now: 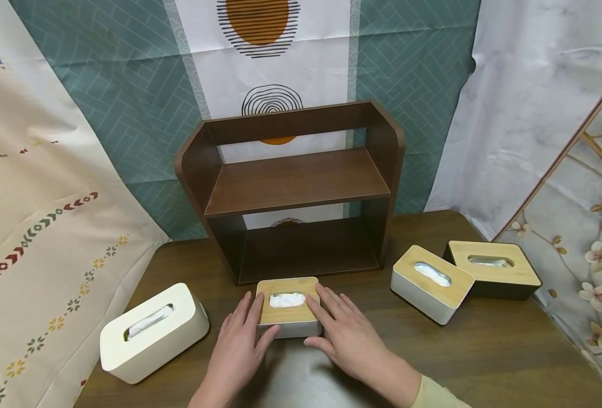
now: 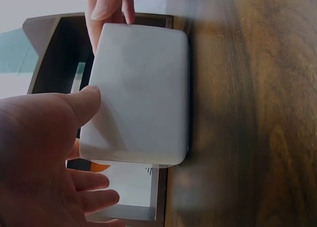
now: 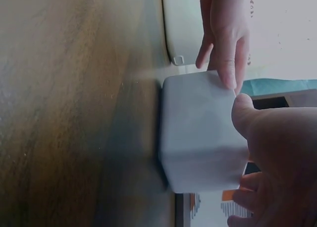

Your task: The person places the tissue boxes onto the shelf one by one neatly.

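Note:
A tissue box [image 1: 287, 316] with a wooden lid and pale sides sits on the table before the shelf, white tissue showing in its oval slot. My left hand [image 1: 237, 343] lies along its left side, fingers fairly straight, thumb at the front edge of the lid. On the other side my right hand [image 1: 349, 337] rests with its index fingertip on the lid and its thumb near the front right corner. In the left wrist view the box's plain front [image 2: 138, 93] faces the camera. The right wrist view shows both thumbs at its upper edge.
Behind the box stands a dark brown two-tier shelf [image 1: 301, 178]. A cream tissue box [image 1: 173, 340] sits at the left. Over on the right, a pale wooden-lidded tissue box [image 1: 418, 297] stands against a black-sided one [image 1: 505, 289]. Patterned cloths [image 1: 127, 113] hang around the table.

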